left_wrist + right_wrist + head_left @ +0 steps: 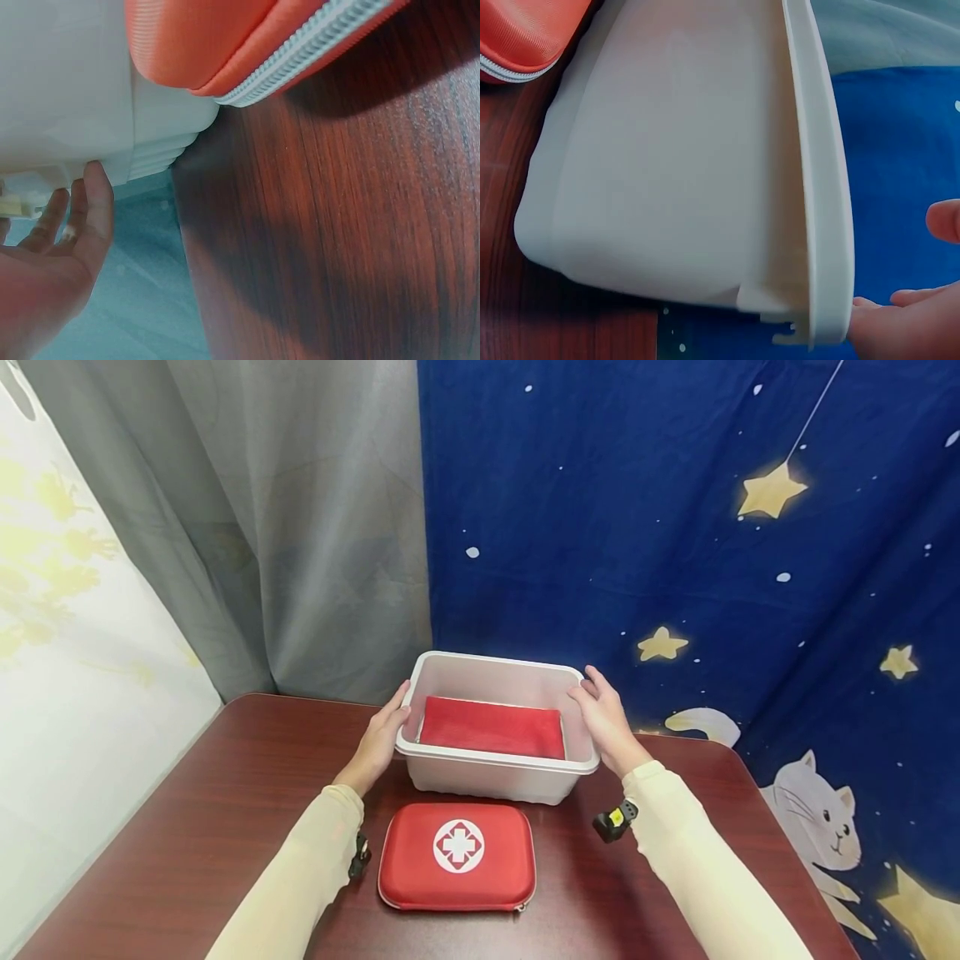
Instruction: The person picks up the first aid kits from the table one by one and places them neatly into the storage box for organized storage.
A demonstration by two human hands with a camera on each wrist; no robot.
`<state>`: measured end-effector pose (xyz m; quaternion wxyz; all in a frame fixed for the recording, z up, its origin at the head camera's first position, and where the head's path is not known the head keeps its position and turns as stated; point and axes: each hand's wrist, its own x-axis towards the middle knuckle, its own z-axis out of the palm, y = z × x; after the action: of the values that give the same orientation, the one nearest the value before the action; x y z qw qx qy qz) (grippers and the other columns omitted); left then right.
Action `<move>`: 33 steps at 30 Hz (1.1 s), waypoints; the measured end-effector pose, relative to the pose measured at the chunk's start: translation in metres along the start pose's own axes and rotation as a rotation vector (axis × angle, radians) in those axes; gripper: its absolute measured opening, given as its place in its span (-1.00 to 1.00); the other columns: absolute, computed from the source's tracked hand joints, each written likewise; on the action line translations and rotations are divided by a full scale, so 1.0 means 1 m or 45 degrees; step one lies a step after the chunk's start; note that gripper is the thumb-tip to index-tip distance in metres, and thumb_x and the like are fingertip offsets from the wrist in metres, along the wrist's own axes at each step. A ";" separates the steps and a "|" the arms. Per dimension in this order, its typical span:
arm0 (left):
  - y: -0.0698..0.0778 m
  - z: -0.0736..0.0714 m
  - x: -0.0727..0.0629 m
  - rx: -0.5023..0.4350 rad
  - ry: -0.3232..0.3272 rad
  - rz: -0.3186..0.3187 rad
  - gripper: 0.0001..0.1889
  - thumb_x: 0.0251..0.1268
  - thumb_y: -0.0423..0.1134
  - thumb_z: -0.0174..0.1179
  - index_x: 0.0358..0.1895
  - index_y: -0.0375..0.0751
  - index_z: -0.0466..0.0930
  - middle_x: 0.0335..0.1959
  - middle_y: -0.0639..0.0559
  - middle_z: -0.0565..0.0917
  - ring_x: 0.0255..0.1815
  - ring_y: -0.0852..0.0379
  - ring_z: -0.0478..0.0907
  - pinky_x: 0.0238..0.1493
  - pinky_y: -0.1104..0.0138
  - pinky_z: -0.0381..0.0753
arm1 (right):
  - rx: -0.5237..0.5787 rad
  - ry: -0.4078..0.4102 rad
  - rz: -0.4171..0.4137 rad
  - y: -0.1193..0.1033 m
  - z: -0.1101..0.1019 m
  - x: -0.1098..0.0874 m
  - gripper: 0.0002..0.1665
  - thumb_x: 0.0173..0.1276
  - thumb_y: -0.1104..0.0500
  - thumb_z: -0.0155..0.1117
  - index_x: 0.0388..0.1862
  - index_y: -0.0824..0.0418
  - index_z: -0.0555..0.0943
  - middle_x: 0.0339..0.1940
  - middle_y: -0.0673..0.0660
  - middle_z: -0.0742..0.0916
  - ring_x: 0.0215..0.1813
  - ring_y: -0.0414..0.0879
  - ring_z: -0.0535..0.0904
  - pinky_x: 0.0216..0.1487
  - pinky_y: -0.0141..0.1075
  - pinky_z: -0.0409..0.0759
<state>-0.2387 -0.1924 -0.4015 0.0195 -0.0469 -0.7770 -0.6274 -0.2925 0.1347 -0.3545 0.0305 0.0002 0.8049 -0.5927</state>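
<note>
A white plastic bin [487, 777] stands at the back of the table with a flat red rectangular item [491, 727] in it; its kind is unclear. My left hand [381, 739] lies along the bin's left end, thumb at the rim. In the left wrist view, its fairly straight fingertips [96, 176] touch the outer wall. At the opposite end, my right hand [606, 718] touches the rim; in the right wrist view its thumb [946, 220] stands apart from the rim [829, 187]. A red zipped first aid case [405, 852] with a white cross lies in front of the bin.
The table [187, 818] is dark reddish wood. A grey curtain [337, 527] and a blue starry curtain [562, 485] hang behind its far edge. Black camera mounts [615, 821] sit on both wrists.
</note>
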 end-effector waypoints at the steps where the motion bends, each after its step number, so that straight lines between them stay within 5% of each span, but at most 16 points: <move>1: 0.000 0.000 0.000 0.001 -0.001 0.000 -0.44 0.62 -0.29 -0.27 0.60 -0.19 -0.04 0.61 -0.16 0.01 0.60 -0.10 -0.07 0.55 -0.01 -0.08 | -0.001 0.011 -0.003 0.001 -0.002 0.000 -0.19 0.54 0.11 0.01 0.65 0.18 -0.06 0.59 0.30 0.19 0.58 0.14 0.10 0.53 0.03 0.09; 17: -0.001 0.000 0.001 -0.004 -0.007 0.001 -0.44 0.62 -0.29 -0.26 0.60 -0.17 -0.04 0.61 -0.14 0.01 0.60 -0.09 -0.07 0.55 -0.01 -0.07 | 0.088 0.047 0.040 0.030 -0.026 -0.004 -0.24 0.57 0.13 -0.04 0.63 0.22 -0.02 0.52 0.36 0.30 0.43 0.28 0.32 0.48 0.05 0.19; 26: -0.001 0.000 0.000 -0.016 -0.009 -0.006 -0.44 0.62 -0.28 -0.27 0.60 -0.17 -0.05 0.61 -0.14 0.00 0.60 -0.09 -0.07 0.54 -0.01 -0.06 | 0.290 0.032 0.036 0.045 -0.029 -0.009 -0.34 0.62 0.17 -0.18 0.56 0.42 0.01 0.44 0.53 0.32 0.45 0.27 0.31 0.45 0.02 0.25; 33: 0.000 0.000 0.000 -0.008 -0.008 -0.016 -0.44 0.63 -0.27 -0.29 0.60 -0.18 -0.06 0.61 -0.15 -0.01 0.61 -0.10 -0.08 0.54 -0.04 -0.06 | 0.270 0.024 0.074 0.060 -0.036 -0.017 -0.36 0.62 0.12 -0.18 0.53 0.42 0.07 0.39 0.53 0.38 0.08 -0.22 0.57 0.42 -0.08 0.34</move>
<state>-0.2392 -0.1922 -0.4016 0.0130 -0.0440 -0.7753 -0.6299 -0.2750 0.1874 -0.4002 0.0400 0.0324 0.7375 -0.6733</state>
